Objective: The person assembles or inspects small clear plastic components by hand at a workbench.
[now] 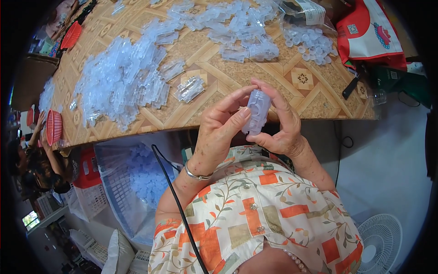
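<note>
Plastic piece (258, 109), translucent and tube-like with cut-out openings, sits between the two hands, raised in front of the chest near the table's close edge. The left hand (219, 125) grips it from the left, thumb pressed to its face and fingers curled toward its upper end; the right hand (284, 130) cradles the other side, fingertips at the top and thumb at the bottom, the gap between them just spanning the piece.

Nearest on the table lies a small cluster of clear parts (190, 88), with a broad heap of clear strips (123, 82) beyond to the left and a mound of small round caps (315, 45) to the right. Behind the caps, a clear bag bears a white printed label (313, 11), its text too small to read. A red and white bag (367, 27) beside it shows a square code and a picture.

The tabletop (255, 75) has a wood-toned geometric pattern with dark floral motifs. Below, a plastic-lined crate (119, 182) holds more pale pieces. At far left, a co-worker (39, 166) reaches toward the table beside a red basket (54, 127). A white fan (372, 252) stands at lower right.
</note>
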`<control>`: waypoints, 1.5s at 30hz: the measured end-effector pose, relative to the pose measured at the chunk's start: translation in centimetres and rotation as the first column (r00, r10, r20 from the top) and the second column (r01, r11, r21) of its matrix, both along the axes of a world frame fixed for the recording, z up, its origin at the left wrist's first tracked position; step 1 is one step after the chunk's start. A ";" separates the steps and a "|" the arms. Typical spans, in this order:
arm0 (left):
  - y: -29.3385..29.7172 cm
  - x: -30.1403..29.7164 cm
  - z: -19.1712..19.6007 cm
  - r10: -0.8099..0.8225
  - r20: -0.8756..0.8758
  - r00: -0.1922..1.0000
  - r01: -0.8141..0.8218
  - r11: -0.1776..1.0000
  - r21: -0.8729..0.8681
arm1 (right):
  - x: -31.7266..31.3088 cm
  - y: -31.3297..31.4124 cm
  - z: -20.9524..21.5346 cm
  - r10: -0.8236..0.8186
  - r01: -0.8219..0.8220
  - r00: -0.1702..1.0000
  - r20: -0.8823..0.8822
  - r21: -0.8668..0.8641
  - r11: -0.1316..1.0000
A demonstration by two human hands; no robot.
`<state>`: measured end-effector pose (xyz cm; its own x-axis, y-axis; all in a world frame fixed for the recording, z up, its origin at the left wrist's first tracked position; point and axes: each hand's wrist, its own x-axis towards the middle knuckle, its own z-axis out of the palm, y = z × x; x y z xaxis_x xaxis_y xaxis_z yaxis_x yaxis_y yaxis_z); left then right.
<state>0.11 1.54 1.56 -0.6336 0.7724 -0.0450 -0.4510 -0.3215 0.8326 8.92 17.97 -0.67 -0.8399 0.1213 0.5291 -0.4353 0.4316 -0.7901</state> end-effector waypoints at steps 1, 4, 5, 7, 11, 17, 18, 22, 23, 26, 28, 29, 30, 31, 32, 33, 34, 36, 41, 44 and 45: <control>0.1 0.1 0.0 0.024 0.010 1.000 -0.024 0.999 0.024 | -0.1 -0.1 -0.1 0.000 0.000 1.000 -0.001 0.000 1.000; 0.3 0.2 -0.1 0.027 0.018 0.999 -0.027 0.999 0.025 | -0.2 -0.2 -0.2 -0.005 0.005 1.000 -0.021 -0.004 1.000; 0.2 0.2 -0.2 0.028 0.018 0.999 -0.028 0.999 0.025 | -0.1 -0.1 -0.2 -0.008 0.008 1.000 -0.015 0.015 1.000; 0.2 0.2 -0.3 0.048 -0.033 0.998 -0.047 0.999 0.014 | -0.1 -0.2 -0.2 -0.012 0.012 1.000 -0.008 0.034 0.999; -0.2 -0.1 -0.1 0.028 -0.090 0.996 -0.029 1.000 -0.011 | -0.2 -0.1 -0.1 0.014 -0.014 1.000 -0.016 0.028 1.000; -0.3 -0.1 -0.1 0.044 -0.092 0.995 -0.046 0.999 -0.027 | -0.3 -0.6 -0.5 -0.027 0.028 1.000 -0.006 0.048 0.998; -0.2 -0.2 -0.1 0.044 -0.129 0.991 -0.051 0.997 -0.057 | -0.3 -0.7 -0.6 -0.051 0.050 0.998 0.030 0.015 0.999; -0.1 -0.1 -0.1 0.068 -0.174 0.982 -0.079 0.995 -0.058 | -0.1 -1.1 -0.4 -0.043 0.047 0.997 0.070 -0.050 0.998; -0.1 -0.1 -0.2 0.068 -0.174 0.982 -0.079 0.995 -0.058 | -0.1 -1.1 -0.5 -0.039 0.045 0.996 0.077 -0.067 0.997; -0.1 -0.1 -0.5 0.071 -0.206 0.976 -0.085 0.995 -0.060 | -0.1 -1.3 -1.1 -0.012 0.030 0.994 0.109 -0.160 0.987; 0.0 0.0 -0.5 0.065 -0.154 0.986 -0.077 0.994 -0.077 | -0.1 -1.3 -1.2 0.014 0.018 0.991 0.133 -0.237 0.971; -0.1 0.0 -0.5 0.065 -0.152 0.986 -0.078 0.994 -0.078 | -0.1 -1.2 -1.2 0.006 0.026 0.991 0.136 -0.237 0.971; -0.3 -0.1 -0.4 0.026 -0.139 0.990 -0.039 0.995 -0.095 | -0.1 -1.2 -1.2 -0.002 0.035 0.990 0.138 -0.237 0.971; -0.4 -0.3 -0.3 -0.012 -0.126 0.992 -0.002 0.994 -0.110 | -0.2 -1.1 -1.2 -0.001 0.034 0.990 0.139 -0.238 0.971; -0.3 -0.4 -0.3 -0.012 -0.126 0.992 -0.002 0.994 -0.111 | -0.3 -1.0 -1.2 0.005 0.030 0.991 0.134 -0.259 0.965; -0.3 -0.5 -0.3 -0.040 -0.092 0.995 0.032 0.996 -0.085 | -0.3 -0.9 -1.1 0.010 0.026 0.991 0.130 -0.280 0.960; -0.3 -0.6 -0.3 -0.069 -0.059 0.996 0.066 0.996 -0.058 | -0.3 -0.9 -1.1 0.011 0.026 0.991 0.130 -0.281 0.959; -0.3 -0.7 -0.3 -0.086 -0.029 0.996 0.085 0.996 -0.041 | -0.3 -0.8 -1.0 0.015 0.033 0.988 0.153 -0.302 0.953; -0.3 -0.7 -0.1 -0.114 -0.047 0.992 0.112 0.993 -0.036 | -0.1 -1.0 -0.7 0.037 0.033 0.983 0.182 -0.366 0.930; -0.1 -0.5 -0.1 -0.086 -0.062 0.994 0.082 0.995 -0.061 | 0.0 -1.3 -0.6 0.059 0.032 0.979 0.194 -0.433 0.901; -0.1 -0.5 -0.1 -0.087 -0.059 0.994 0.083 0.995 -0.054 | 0.0 -1.4 -0.6 0.074 0.024 0.980 0.185 -0.479 0.877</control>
<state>-0.38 1.43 1.44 -0.5685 0.8212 -0.0490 -0.4226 -0.2404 0.8738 8.97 16.61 -1.29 -0.9245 0.2954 0.2408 -0.2603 -0.0278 -0.9651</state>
